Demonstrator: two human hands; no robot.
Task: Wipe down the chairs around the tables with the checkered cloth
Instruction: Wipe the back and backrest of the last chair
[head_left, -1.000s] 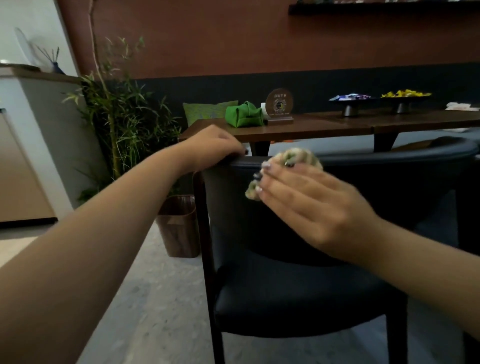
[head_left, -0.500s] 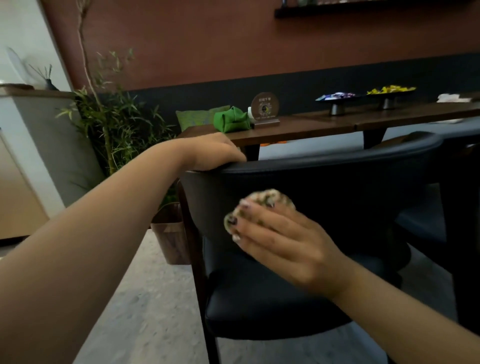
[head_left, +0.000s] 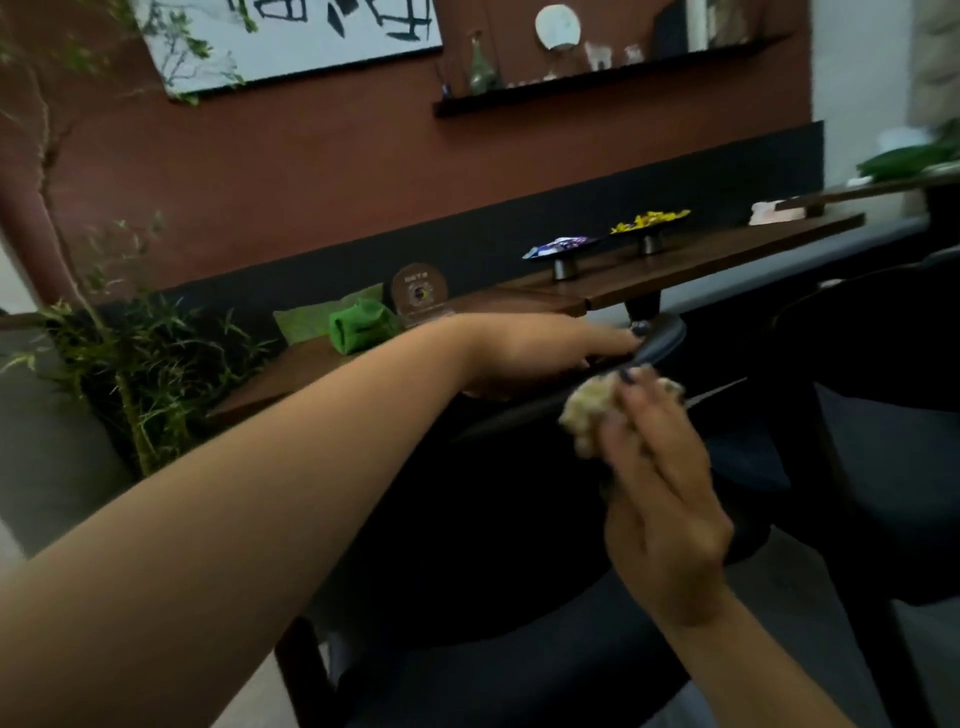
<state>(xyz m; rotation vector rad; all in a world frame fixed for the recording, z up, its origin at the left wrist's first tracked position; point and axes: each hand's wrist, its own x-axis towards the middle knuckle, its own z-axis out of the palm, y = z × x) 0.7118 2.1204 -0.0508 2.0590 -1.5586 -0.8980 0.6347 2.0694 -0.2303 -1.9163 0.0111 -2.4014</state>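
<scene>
The dark chair (head_left: 519, 519) fills the view in front of the worktop (head_left: 675, 270). My left hand (head_left: 540, 353) rests along its top rail, fingers laid out straight. My right hand (head_left: 660, 483) has a closed grip on the bunched checkered cloth (head_left: 587, 415), against the backrest just below the rail

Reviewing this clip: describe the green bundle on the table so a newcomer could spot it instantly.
Start at the dark wooden table along the red-brown wall. At its left end, beside a round plaque, sits the folded green cloth. It is bright green, unlike the paler green cushion behind it.
</scene>
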